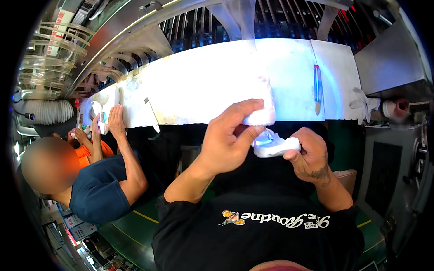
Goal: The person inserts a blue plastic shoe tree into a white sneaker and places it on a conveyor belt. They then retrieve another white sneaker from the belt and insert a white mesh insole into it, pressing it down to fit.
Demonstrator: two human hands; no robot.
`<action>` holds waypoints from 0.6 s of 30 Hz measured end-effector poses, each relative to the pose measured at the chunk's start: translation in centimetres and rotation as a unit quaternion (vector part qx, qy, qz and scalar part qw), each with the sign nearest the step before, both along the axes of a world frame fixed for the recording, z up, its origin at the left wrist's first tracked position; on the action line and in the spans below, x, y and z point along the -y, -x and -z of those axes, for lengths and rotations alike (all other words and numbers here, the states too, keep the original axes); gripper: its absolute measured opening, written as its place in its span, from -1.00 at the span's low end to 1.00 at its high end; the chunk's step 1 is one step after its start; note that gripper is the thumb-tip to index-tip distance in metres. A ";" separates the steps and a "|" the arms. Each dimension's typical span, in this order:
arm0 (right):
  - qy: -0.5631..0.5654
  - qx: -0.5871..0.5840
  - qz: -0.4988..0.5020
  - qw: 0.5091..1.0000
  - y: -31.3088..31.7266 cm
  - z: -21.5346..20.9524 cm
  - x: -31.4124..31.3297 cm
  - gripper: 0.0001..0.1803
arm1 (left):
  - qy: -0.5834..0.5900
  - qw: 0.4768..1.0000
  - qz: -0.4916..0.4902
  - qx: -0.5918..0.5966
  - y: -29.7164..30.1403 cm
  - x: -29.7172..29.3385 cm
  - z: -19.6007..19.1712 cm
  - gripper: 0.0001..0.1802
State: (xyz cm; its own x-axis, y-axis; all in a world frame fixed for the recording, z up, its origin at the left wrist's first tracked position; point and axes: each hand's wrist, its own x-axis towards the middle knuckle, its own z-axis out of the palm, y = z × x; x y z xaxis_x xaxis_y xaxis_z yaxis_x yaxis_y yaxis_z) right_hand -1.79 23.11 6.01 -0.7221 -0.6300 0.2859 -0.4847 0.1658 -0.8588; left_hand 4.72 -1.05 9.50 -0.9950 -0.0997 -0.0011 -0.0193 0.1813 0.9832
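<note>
In front of my chest, my right hand [309,154] grips the end of a white moulded piece [279,148], curved like a shoe sole, with a hollow lit blue. My left hand [233,135] is closed, its thumb tip at the near left end of that piece. Its fingers lie against a white, soft-edged block [266,110] at the table's front edge, overexposed by the bright light. Whether the fingers grip this block or only rest on it is hard to see. The left hand's palm side is partly hidden.
A blue-handled knife-like tool [317,90] and a white glove [364,106] lie right on the white table [194,67]; a slim white tool [152,115] lies left. At left a co-worker's hands [116,123] handle a white piece [105,113]. Metal rollers [194,25] run behind.
</note>
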 end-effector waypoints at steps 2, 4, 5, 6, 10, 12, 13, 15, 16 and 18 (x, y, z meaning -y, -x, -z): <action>0.024 -0.083 -0.023 0.996 1.3 -0.6 0.6 -0.45 | -0.005 0.999 0.035 -0.027 0.2 -0.3 -0.1 -0.53; 0.084 -0.109 -0.029 0.990 1.5 -0.6 1.6 -0.49 | -0.023 0.998 0.042 -0.031 0.4 -0.6 -0.4 -0.53; 0.116 -0.084 -0.033 0.989 1.2 -0.5 2.1 -0.49 | -0.031 0.998 0.047 -0.035 0.6 -0.7 -0.5 -0.53; 0.147 -0.059 -0.037 0.987 0.9 -0.5 2.5 -0.49 | -0.041 0.997 0.048 -0.052 0.6 -0.8 -0.2 -0.52; 0.185 0.000 -0.013 0.983 0.7 0.3 2.4 -0.48 | -0.077 0.994 0.027 -0.069 0.3 -0.6 1.0 -0.48; 0.199 0.044 0.019 0.979 0.8 1.9 1.8 -0.49 | -0.102 0.993 -0.020 -0.064 0.2 -0.6 1.1 -0.47; 0.200 0.109 0.030 0.973 0.8 3.1 1.1 -0.44 | -0.131 0.990 -0.025 -0.052 0.2 -0.4 0.9 -0.44; 0.312 0.304 0.154 0.887 1.5 6.0 1.9 -0.49 | -0.109 0.991 -0.034 -0.063 0.4 -0.2 1.0 -0.44; 0.360 0.376 0.189 0.833 2.3 6.4 2.4 -0.51 | -0.101 0.993 -0.041 -0.046 0.4 0.0 0.7 -0.45; 0.425 0.446 0.219 0.756 3.7 6.9 3.5 -0.64 | -0.085 0.995 -0.058 -0.015 0.2 0.4 0.2 -0.48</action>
State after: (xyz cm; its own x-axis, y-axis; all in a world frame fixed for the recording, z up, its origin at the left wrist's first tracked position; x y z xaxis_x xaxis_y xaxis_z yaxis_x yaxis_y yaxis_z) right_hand -5.46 19.63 -0.91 -0.9527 -0.1375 -0.2709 0.2927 -0.6537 -0.6978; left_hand 4.49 -1.44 9.31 -0.9769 -0.2138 0.0013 -0.0011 0.0110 0.9999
